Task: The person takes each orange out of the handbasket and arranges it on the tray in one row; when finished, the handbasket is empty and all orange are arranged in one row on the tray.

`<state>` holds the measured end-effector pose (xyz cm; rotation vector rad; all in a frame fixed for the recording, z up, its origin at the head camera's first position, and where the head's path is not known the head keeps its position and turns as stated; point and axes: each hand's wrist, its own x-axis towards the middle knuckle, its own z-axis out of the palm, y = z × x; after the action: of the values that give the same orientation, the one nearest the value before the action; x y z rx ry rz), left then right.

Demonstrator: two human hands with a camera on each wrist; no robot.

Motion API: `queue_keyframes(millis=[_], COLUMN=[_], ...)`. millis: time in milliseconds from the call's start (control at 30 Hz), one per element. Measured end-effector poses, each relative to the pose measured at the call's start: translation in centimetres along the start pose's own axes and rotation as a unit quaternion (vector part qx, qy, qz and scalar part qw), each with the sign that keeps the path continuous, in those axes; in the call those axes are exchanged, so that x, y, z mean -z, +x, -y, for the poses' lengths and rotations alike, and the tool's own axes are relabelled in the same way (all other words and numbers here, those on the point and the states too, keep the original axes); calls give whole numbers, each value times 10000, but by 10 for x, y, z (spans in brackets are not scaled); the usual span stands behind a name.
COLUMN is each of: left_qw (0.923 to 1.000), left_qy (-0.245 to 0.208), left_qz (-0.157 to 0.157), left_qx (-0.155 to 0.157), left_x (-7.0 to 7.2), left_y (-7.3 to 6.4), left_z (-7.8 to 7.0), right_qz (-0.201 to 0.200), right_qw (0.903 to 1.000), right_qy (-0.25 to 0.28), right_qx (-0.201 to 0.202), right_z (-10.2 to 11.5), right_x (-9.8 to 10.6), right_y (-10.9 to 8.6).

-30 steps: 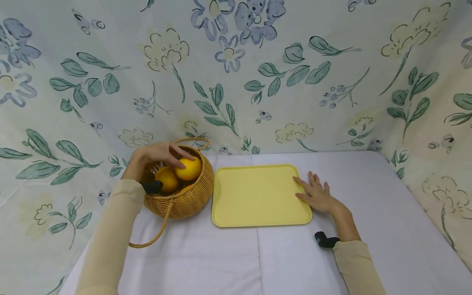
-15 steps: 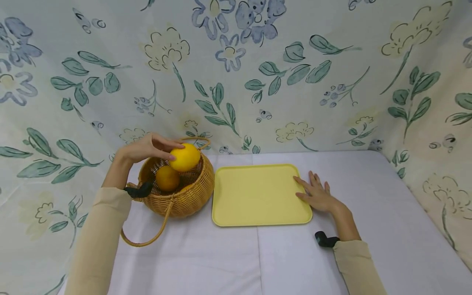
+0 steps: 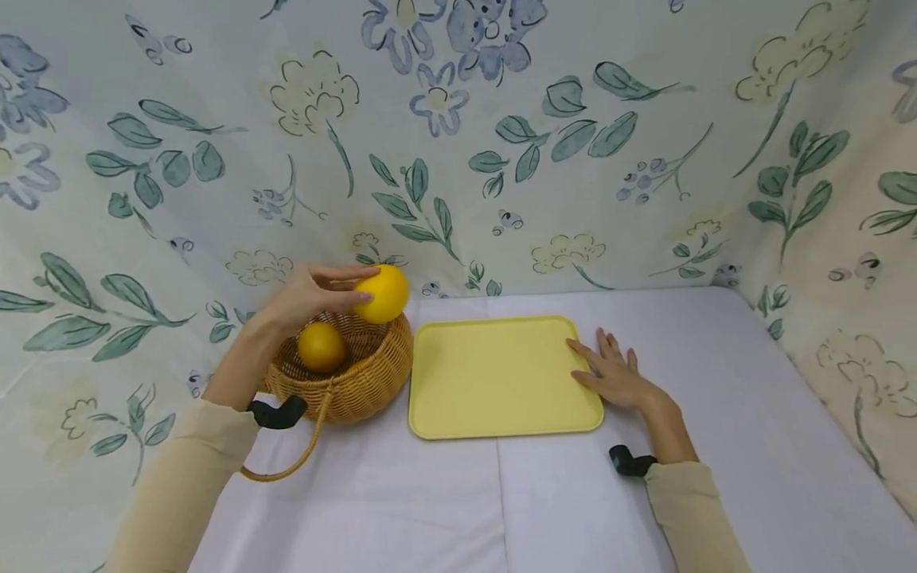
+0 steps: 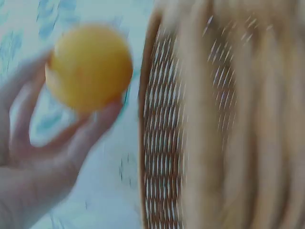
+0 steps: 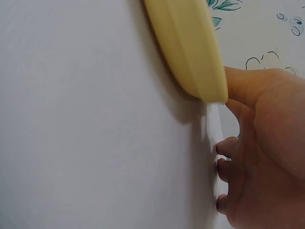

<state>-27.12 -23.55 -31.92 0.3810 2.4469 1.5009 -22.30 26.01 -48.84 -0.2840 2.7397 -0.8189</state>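
Holding an orange in the left hand near the basket (with another orange inside), the right hand spread wide at the right edge of the tray.

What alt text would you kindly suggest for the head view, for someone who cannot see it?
A person's left hand holds a round yellow fruit near the rim of a wicker basket with more fruit inside. The right hand touches the right edge of a yellow tray on a white tablecloth.
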Motion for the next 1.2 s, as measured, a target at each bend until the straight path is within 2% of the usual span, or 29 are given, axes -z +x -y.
queue_keyframes(millis=[67,267,333,500,600,700,800,933,1100,1200], left_qw=[9999,9973,9963,9932,9876,9822,9779,9712,9542,9456], left_qy=[-43,-583,-672,-448,-306,-235,-296,-290,32,215], left_qz=[-96,-171,-309,-1041,-1500,-1810,-2017,-2324,-2958,-3220], left_qx=[-22,-409,-431,-285,-335,-442,-461,-444,-448,-411], left_x=[-11,-41,-52,-83,-104,-127,-149,-172,-201,-215], left_y=[-2,-5,-5,-5,-2,3,9,18,30,37], left_z=[-5,-13,-14,-15,-15,-14,-10,5,24,31], right_qz=[-21,9,29,5,-44,-62,-90,-126,-125,-136], right_qw=[10000,10000,10000,9999,9997,9997,9998,9998,9999,9998], right_qy=[-41,-60,-11,75,64,14,29,58,51,38], right_qx=[4,26,39,154,233,247,189,117,105,108], right_z=[1,0,0,-2,-3,-4,-5,-5,-5,-6], right_x=[1,0,0,3,5,4,3,2,2,2], right_y=[0,0,-1,-2,-3,-2,-2,-1,-1,-1])
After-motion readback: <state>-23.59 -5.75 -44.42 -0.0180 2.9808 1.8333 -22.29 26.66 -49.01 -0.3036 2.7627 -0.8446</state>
